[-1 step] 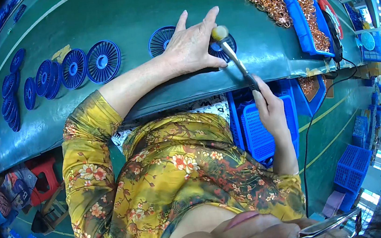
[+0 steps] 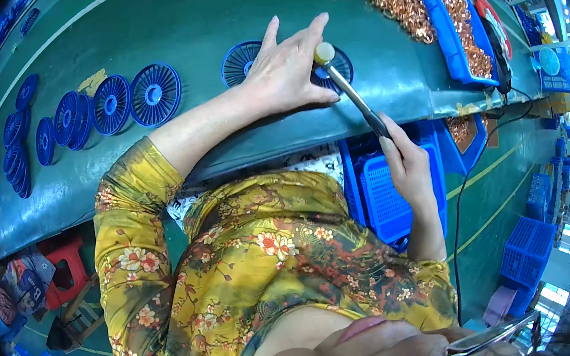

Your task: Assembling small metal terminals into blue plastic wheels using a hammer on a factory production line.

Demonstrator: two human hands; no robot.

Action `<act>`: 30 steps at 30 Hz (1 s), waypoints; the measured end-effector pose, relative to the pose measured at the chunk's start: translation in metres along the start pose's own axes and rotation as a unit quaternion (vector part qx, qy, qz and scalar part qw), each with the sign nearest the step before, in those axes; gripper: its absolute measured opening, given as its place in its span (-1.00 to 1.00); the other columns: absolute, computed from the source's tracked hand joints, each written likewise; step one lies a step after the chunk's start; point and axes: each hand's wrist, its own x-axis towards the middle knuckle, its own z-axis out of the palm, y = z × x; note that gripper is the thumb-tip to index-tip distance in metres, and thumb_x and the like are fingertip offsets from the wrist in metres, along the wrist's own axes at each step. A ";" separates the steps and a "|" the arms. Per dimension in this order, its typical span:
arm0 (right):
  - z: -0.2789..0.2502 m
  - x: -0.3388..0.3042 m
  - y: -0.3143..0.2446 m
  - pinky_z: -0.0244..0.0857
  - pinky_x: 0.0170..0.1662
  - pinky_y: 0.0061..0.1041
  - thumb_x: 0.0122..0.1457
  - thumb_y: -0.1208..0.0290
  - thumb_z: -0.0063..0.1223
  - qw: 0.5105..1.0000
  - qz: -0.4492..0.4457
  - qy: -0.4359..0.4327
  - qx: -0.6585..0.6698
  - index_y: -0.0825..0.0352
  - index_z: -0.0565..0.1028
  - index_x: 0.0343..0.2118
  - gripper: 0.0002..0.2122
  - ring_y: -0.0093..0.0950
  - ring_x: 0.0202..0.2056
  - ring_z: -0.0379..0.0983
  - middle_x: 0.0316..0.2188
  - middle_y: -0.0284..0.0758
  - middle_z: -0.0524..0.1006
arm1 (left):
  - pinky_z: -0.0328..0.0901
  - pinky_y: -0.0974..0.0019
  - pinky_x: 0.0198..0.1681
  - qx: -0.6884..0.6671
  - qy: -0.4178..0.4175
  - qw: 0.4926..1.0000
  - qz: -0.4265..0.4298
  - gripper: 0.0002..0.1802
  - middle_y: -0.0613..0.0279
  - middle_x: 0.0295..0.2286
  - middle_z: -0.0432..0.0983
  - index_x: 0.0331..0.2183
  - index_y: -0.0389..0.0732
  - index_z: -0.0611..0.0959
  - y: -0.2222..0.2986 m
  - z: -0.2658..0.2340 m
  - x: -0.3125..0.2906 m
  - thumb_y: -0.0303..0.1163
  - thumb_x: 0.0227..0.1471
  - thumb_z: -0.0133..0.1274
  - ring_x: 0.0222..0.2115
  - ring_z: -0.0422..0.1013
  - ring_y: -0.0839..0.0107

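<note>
My left hand (image 2: 285,72) lies over the table with its fingers and thumb spread. It partly covers a blue slotted plastic disc (image 2: 237,64). Between its thumb and forefinger sits another blue disc (image 2: 343,67), partly hidden. A mallet (image 2: 356,97) with a pale yellowish head is gripped near the end of its dark handle by my right hand (image 2: 406,163). The mallet's head overlaps the far left part of that second disc from this angle; whether it touches is unclear.
Several more blue discs (image 2: 155,94) stand along the left of the green table (image 2: 210,11). A heap of copper-coloured rings (image 2: 400,3) lies at the far right, beside a blue bin (image 2: 448,33) of such rings. Blue crates (image 2: 402,189) sit below the table edge.
The mallet's head has shifted slightly left and toward me. My right hand has moved a little to the right; my left hand looks unmoved.
</note>
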 end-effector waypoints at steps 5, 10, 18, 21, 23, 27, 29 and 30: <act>-0.022 -0.019 -0.005 0.22 -0.45 -0.68 0.18 0.57 -0.03 0.995 0.030 0.024 0.091 0.38 0.42 0.04 -0.67 -0.69 -0.51 0.31 -0.40 -0.33 0.56 | -0.31 -0.13 0.28 0.094 0.031 0.994 0.047 0.28 -0.17 0.18 0.03 0.24 -0.23 -0.02 -0.008 -0.031 -0.026 0.07 -0.35 0.33 0.24 -0.08 -0.01; -0.012 -0.034 0.005 0.20 -0.48 -0.69 0.17 0.57 -0.01 0.986 0.064 -0.078 0.132 0.33 0.43 0.04 -0.66 -0.71 -0.56 0.27 -0.54 -0.42 0.46 | -0.04 0.00 0.26 0.046 0.000 0.999 -0.026 0.25 -0.09 0.11 0.17 0.25 -0.11 -0.01 -0.028 -0.054 -0.057 -0.13 -0.38 0.40 0.16 0.10 0.03; -0.009 -0.020 -0.021 0.02 -0.61 -0.76 0.24 0.51 -0.19 0.966 -0.034 0.105 0.235 0.43 0.31 0.12 -0.63 -0.76 -0.64 0.16 -0.60 -0.46 0.39 | 0.15 0.06 0.18 -0.024 0.011 0.998 -0.053 0.26 -0.05 0.06 0.25 0.23 -0.08 -0.01 -0.029 -0.040 -0.058 -0.05 -0.38 0.41 0.11 0.19 0.02; 0.009 -0.014 -0.011 0.33 -0.39 -0.59 0.19 0.56 -0.12 0.992 -0.056 0.029 0.114 0.44 0.35 0.07 -0.64 -0.59 -0.47 0.42 -0.17 -0.19 0.52 | 0.15 0.07 0.18 -0.029 0.032 0.998 -0.034 0.27 -0.04 0.06 0.26 0.23 -0.10 -0.01 -0.031 -0.036 -0.058 -0.07 -0.39 0.41 0.10 0.21 0.02; 0.028 0.004 -0.005 0.32 -0.34 -0.62 0.19 0.58 -0.05 0.996 -0.070 -0.027 0.044 0.41 0.39 0.05 -0.66 -0.63 -0.43 0.41 -0.22 -0.19 0.55 | 0.16 0.08 0.17 -0.049 0.025 0.997 -0.048 0.27 -0.03 0.05 0.27 0.23 -0.11 -0.02 -0.034 -0.039 -0.056 -0.08 -0.39 0.41 0.09 0.22 0.03; 0.003 -0.003 -0.026 0.27 -0.44 -0.68 0.23 0.55 -0.10 0.985 0.023 0.013 0.170 0.36 0.36 0.10 -0.65 -0.71 -0.52 0.32 -0.29 -0.33 0.58 | 0.17 0.11 0.15 -0.071 0.031 0.996 -0.049 0.29 -0.06 0.05 0.29 0.24 -0.12 -0.08 -0.036 -0.040 -0.058 -0.11 -0.37 0.41 0.07 0.26 0.02; 0.016 0.007 -0.031 0.34 -0.40 -0.55 0.24 0.51 -0.10 0.994 -0.053 0.044 0.079 0.37 0.35 0.08 -0.66 -0.51 -0.46 0.49 -0.26 -0.18 0.59 | 0.16 0.11 0.15 -0.072 0.025 0.995 -0.061 0.30 -0.07 0.05 0.28 0.24 -0.12 -0.09 -0.031 -0.041 -0.056 -0.11 -0.36 0.40 0.07 0.25 0.00; 0.025 0.021 -0.027 0.39 -0.33 -0.42 0.22 0.49 -0.08 0.986 -0.159 0.017 -0.057 0.34 0.36 0.07 -0.66 -0.27 -0.33 0.57 -0.24 -0.08 0.56 | 0.16 0.11 0.15 -0.073 0.023 0.994 -0.079 0.30 -0.09 0.06 0.27 0.25 -0.12 -0.10 -0.028 -0.042 -0.058 -0.10 -0.35 0.40 0.08 0.24 -0.01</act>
